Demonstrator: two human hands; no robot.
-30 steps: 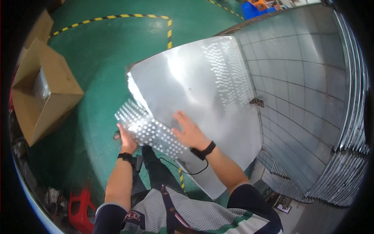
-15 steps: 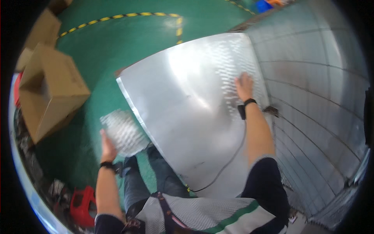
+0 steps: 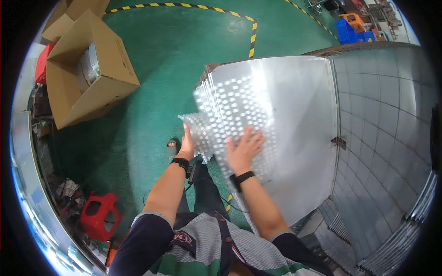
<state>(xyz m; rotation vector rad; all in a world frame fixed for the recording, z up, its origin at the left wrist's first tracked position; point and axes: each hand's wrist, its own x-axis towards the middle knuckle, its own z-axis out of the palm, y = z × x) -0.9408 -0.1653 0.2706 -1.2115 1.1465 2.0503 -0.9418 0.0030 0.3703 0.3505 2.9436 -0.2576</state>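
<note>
My left hand [image 3: 187, 146] is beside the metal panel's left edge, gripping a small dotted sheet [image 3: 201, 133]; most of its fingers are hidden. This sheet is pale, partly see-through and covered in small raised bumps, with its material hard to tell. Next to it, a wider bumpy layer [image 3: 230, 106] in regular rows lies across the left part of the shiny metal panel [image 3: 299, 124]. My right hand [image 3: 244, 149] rests flat on that layer, fingers spread. Whether the small sheet and the wide layer are joined, I cannot tell.
An open cardboard box [image 3: 108, 60] with pale pieces inside stands at the far left. Red plastic stools [image 3: 99, 216] are on the left. A tall, grid-lined metal sheet wall [image 3: 382, 119] bounds the right. Yellow-black tape [image 3: 184, 5] marks the green floor, and blue bins [image 3: 347, 32] stand far right.
My right hand has slid from the panel's right side to its left part, and the bumpy layer now lies there. My left hand has come in against the panel's edge. The view has shifted.
</note>
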